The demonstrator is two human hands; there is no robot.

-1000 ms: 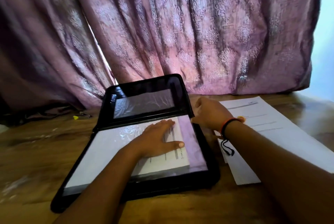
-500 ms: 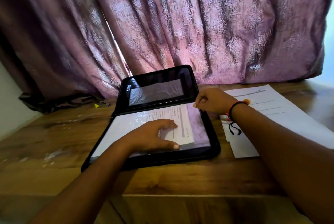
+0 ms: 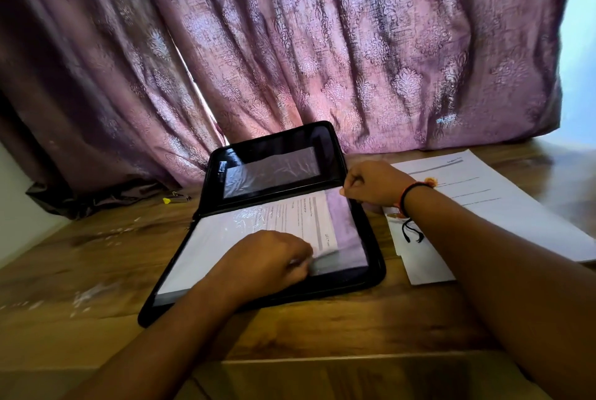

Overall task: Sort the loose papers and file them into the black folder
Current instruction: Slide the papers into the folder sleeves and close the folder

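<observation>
Currently mid-filing, head view: black folder [image 3: 375,257] lies open at centre frame on the wooden table [image 3: 96,270], with a printed sheet [image 3: 300,217] partly inside its clear plastic sleeve [image 3: 346,232]. Left hand [image 3: 267,259], fingers curled, pinches the sheet's near edge (blurred). Right hand [image 3: 374,186], curled tight, grips the sleeve's far right corner. Next, likely: slide the sheet fully in, keeping the sleeve taut. Loose papers [image 3: 483,203] wait at right, just beside the folder.

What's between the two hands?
Head view: the printed sheet lying on the open black folder; the left hand is at its near corner, the right hand by its far corner.
</observation>
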